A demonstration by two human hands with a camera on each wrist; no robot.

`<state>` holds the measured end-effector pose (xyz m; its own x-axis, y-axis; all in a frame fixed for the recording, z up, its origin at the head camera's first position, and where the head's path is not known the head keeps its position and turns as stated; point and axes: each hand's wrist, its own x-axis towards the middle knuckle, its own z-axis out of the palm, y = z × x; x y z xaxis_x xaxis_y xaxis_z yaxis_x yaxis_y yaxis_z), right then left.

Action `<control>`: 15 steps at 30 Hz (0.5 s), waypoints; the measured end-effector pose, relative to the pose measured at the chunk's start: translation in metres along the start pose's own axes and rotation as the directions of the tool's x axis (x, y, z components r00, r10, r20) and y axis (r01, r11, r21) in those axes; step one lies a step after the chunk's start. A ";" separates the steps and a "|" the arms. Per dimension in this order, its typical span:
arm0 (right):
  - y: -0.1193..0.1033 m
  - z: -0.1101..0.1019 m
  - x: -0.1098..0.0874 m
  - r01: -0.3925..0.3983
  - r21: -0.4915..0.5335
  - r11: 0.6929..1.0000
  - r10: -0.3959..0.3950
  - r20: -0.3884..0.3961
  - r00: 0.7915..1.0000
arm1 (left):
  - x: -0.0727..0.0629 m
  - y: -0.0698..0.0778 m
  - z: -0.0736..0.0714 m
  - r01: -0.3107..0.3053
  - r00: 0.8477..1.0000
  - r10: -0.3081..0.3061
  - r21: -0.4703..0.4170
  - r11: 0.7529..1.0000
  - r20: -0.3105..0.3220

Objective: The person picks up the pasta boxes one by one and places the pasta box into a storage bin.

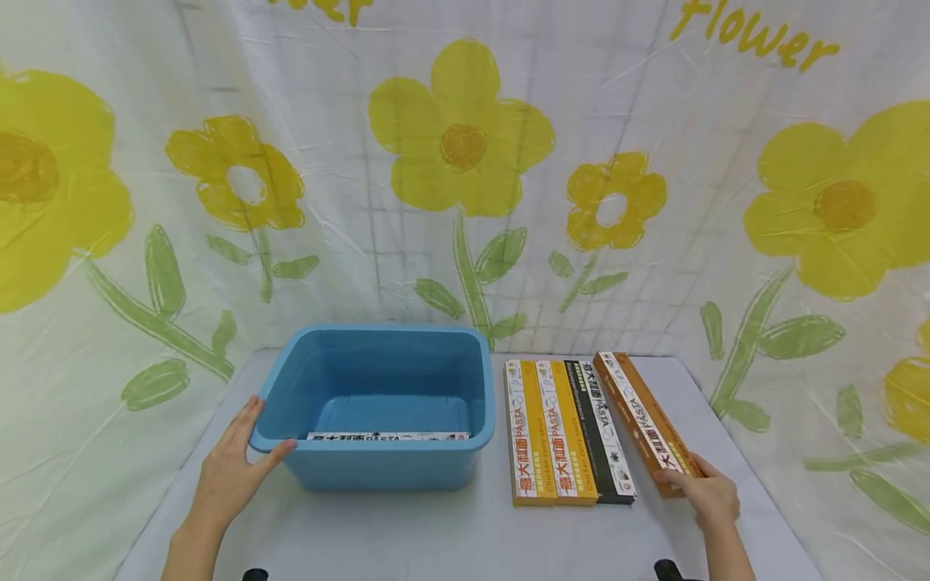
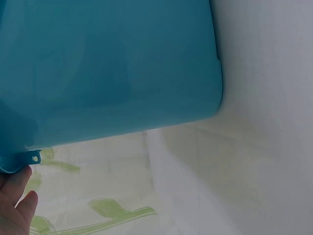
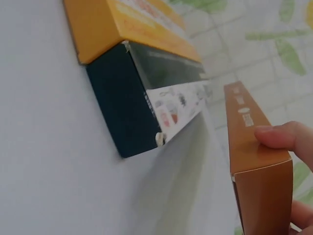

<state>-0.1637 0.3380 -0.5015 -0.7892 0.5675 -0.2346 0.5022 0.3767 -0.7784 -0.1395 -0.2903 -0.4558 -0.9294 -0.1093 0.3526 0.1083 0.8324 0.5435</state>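
Pinching the near end of a brown pasta box (image 1: 647, 420), the right hand (image 1: 708, 488) is at the table's (image 1: 436, 541) right side in the head view. The left hand (image 1: 231, 476) spreads wide, fingers and thumb laid against the rim of a blue basin (image 1: 385, 468), where a white-sided box (image 1: 388, 436) lies along the near wall. Between basin and brown box, two yellow boxes (image 1: 534, 436) and a dark box (image 1: 603, 444) lie side by side. I'd judge the step in hand to be lifting the brown box; the next move seems to call for a steady grip, clear of the dark one.

The left wrist view gives smooth, rounded plastic, the hand touching its lip.

In the right wrist view, thumb and fingers hold long, crisp-edged cardboard, tilted, apparently off the table. Behind hangs a creased, flower-print sheet (image 3: 220, 63).
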 end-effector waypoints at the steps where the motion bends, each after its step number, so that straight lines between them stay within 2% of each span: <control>1: -0.002 0.000 -0.001 0.004 0.016 1.000 -0.004 0.004 1.000 | 0.000 0.000 0.000 0.001 1.000 -0.001 0.002 1.000 0.001; 6: -0.014 0.000 -0.005 0.035 0.089 0.995 -0.037 0.018 0.999 | 0.000 0.000 0.000 0.011 1.000 -0.011 0.015 1.000 0.008; 15: -0.038 0.000 -0.017 0.087 0.139 0.986 -0.094 0.042 0.995 | 0.000 0.001 -0.002 0.018 0.999 -0.019 0.015 1.000 0.026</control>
<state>-0.1697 0.3141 -0.4685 -0.8470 0.4985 -0.1847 0.3772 0.3189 -0.8695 -0.1389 -0.2900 -0.4539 -0.9401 -0.1109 0.3224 0.0857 0.8384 0.5383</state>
